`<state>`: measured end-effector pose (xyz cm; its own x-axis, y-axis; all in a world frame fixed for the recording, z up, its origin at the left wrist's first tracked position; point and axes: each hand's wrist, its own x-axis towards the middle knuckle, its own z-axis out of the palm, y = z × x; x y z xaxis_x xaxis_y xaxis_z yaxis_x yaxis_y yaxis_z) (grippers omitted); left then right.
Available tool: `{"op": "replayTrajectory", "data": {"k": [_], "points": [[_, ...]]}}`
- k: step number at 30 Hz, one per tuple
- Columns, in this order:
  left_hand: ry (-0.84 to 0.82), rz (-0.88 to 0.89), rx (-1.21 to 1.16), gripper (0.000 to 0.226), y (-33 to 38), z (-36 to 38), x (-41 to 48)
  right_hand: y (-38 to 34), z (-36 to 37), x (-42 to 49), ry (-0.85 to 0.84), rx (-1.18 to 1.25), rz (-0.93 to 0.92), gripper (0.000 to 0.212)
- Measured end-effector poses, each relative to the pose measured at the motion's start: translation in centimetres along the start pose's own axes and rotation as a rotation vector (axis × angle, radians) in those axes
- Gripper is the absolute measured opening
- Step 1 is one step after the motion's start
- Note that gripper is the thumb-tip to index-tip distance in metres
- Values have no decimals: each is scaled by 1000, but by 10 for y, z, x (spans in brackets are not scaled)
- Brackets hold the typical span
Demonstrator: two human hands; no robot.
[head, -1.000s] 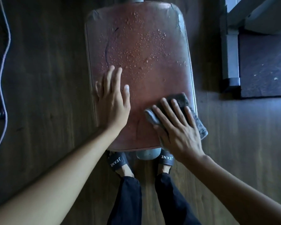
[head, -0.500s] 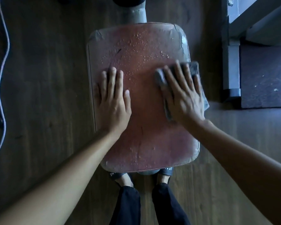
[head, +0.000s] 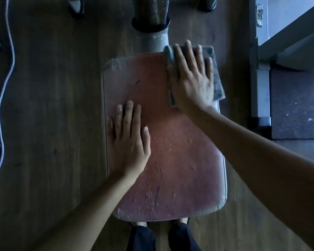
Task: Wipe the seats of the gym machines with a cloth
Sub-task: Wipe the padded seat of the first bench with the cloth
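Note:
A worn reddish-brown padded seat lies below me, with water droplets across its near half. My right hand presses a folded grey cloth flat on the seat's far right corner, fingers spread over it; the cloth overhangs the right edge. My left hand rests flat on the seat's left side with fingers apart, holding nothing.
A grey metal post joins the seat's far end. A white cable snakes over the dark wood floor at the left. At the right stand a grey machine frame and a dark mat. My feet show under the near edge.
My right hand has slid the cloth from the seat's near right part up to its far right corner. The droplets on the far half are gone. My left hand stayed in place.

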<state>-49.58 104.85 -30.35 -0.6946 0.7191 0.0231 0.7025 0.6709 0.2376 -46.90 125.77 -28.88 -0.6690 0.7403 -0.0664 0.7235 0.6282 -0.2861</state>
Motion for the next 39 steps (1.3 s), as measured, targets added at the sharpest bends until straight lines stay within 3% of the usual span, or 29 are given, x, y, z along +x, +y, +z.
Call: {"op": "replayTrajectory", "data": {"k": [4, 6, 8, 11, 16, 19, 22, 25, 29, 32, 35, 39], "points": [[17, -32, -161, 53, -2, -5, 3, -47, 14, -30, 9, 19, -225, 55], [43, -100, -358, 53, -1, -13, 7, -45, 6, -43, -67, 164, -197, 57], [108, -123, -422, 49, 11, -27, 19, -39, -9, -45, -38, 359, -84, 53], [182, -6, -290, 42, 51, -33, 52, -8, -20, -64, 88, 405, 48, 48], [52, 104, -77, 59, 85, 11, 100, 27, -7, -104, 69, 417, 187, 47], [20, 149, -8, 64, 62, 16, 118, 24, 2, -112, 77, 270, 166, 49], [69, -16, 48, 67, 26, 6, 130, 26, 5, -113, 81, 242, 155, 50], [58, -130, 99, 66, 6, -5, 84, 27, 6, -113, 88, 211, 131, 51], [-82, -36, 158, 67, 20, -14, 19, 29, 5, -113, 74, 185, 104, 51], [-66, 23, 124, 67, 15, -10, 75, 31, 3, -114, 46, 126, 72, 53], [-7, -57, 131, 66, 0, -9, 111, 36, 1, -117, 3, 78, 58, 54], [-52, -8, 169, 65, 11, -13, 20, 44, 4, -121, 7, 38, -10, 54]]}}
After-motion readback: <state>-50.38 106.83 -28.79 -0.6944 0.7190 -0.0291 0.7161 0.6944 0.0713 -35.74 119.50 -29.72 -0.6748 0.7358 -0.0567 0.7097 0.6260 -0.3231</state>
